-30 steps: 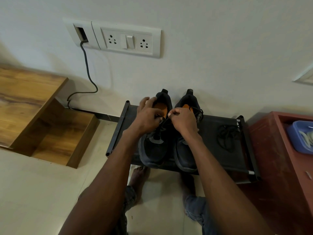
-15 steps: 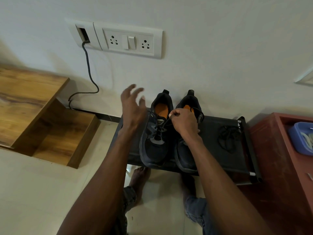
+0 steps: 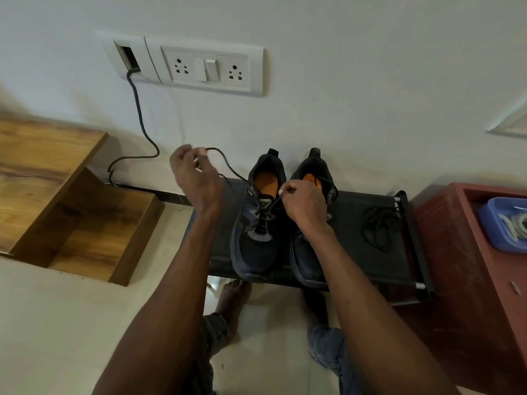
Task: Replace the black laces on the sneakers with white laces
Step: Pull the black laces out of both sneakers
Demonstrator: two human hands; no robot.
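Two dark sneakers with orange insoles stand side by side on a black rack (image 3: 350, 260), heels to the wall. The left sneaker (image 3: 256, 246) is still threaded with a black lace (image 3: 228, 163). My left hand (image 3: 194, 175) pinches one end of that lace, raised up and to the left of the shoe. My right hand (image 3: 302, 203) pinches the other strand over the gap between the left sneaker and the right sneaker (image 3: 310, 260). A loose black lace (image 3: 379, 226) lies coiled on the rack to the right. White laces (image 3: 517, 223) lie in a blue tray (image 3: 496, 232).
A red cabinet (image 3: 467, 280) holding the tray stands at the right. Wooden steps (image 3: 57, 195) sit at the left. A black cable (image 3: 139, 121) hangs from a wall socket plate (image 3: 211, 67). My bare feet show on the tiled floor below the rack.
My left hand left the shoe's tongue, rose and moved left, and now draws a black lace end out of the left sneaker. My right hand stayed in place.
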